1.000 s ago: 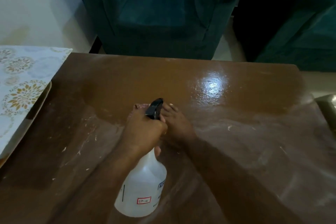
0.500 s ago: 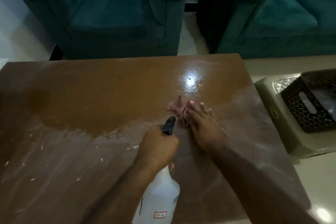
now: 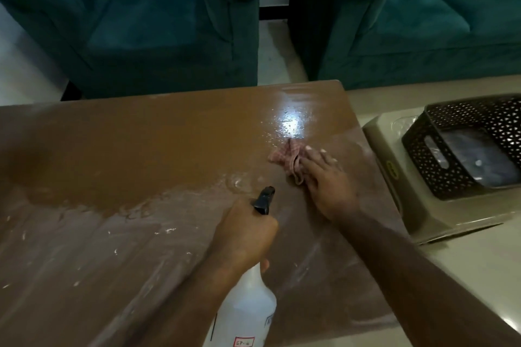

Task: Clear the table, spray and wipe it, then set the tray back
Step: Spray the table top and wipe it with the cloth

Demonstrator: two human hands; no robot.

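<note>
Here the left hand [image 3: 242, 236] keeps a clenched grip on the spray bottle [image 3: 248, 310], nozzle aimed forward, while the right hand [image 3: 327, 177] presses the cloth [image 3: 284, 156] flat, fingers spread, to wipe the desk [image 3: 141, 149].

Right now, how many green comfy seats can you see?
2. One armchair sits beyond the table's far edge on the left, and a sofa stands to its right, cut off by the frame. More could be out of view.

Head camera, close above table [image 3: 141, 149], facing forward-down toward sofas [image 3: 423, 22].
</note>
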